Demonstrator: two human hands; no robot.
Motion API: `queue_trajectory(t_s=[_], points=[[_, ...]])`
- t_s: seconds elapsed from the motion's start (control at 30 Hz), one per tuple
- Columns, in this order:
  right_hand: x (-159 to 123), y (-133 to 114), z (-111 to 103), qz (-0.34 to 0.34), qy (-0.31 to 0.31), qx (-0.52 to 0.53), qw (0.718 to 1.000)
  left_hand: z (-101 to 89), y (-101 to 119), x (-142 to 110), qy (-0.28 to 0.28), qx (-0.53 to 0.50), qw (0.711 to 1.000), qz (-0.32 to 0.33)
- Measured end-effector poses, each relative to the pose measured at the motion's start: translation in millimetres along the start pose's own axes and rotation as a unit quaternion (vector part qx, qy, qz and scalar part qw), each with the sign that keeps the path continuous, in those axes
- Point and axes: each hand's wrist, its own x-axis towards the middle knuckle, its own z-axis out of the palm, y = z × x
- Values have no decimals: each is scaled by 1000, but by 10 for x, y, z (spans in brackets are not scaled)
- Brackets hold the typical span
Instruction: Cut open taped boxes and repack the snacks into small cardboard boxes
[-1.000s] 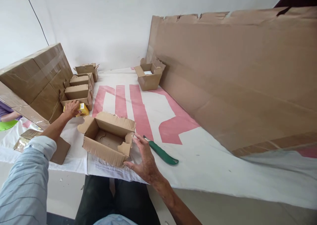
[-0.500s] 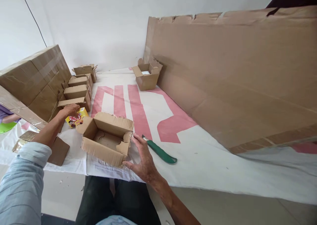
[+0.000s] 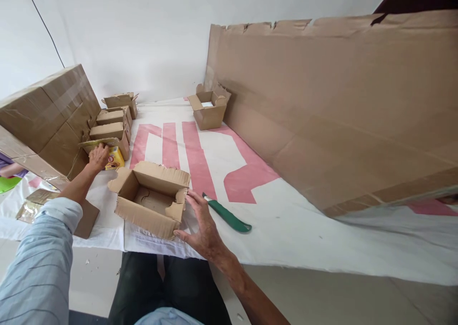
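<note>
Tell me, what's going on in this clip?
A person has their right hand spread at the right end of an open cardboard box. Their left hand partly covers a yellow pack beside small cartons; its grip is unclear. A green-handled tool lies on the white-and-pink cloth, right of the right hand.

Place: makeshift workroom | cloth-covered table [image 3: 282, 241] | open cartons [image 3: 143, 215] | green knife [image 3: 229, 216] (white wall [image 3: 161, 29] behind)
</note>
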Motion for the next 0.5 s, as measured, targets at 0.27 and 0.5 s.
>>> queue_trajectory(t_s=[0.27, 0.5], points=[[-121, 53, 79, 62, -17, 29, 997, -106, -40, -180, -14, -16, 1000, -1], [-196, 94, 91, 90, -33, 43, 994, -424, 60, -565, 46, -182, 973, 134]])
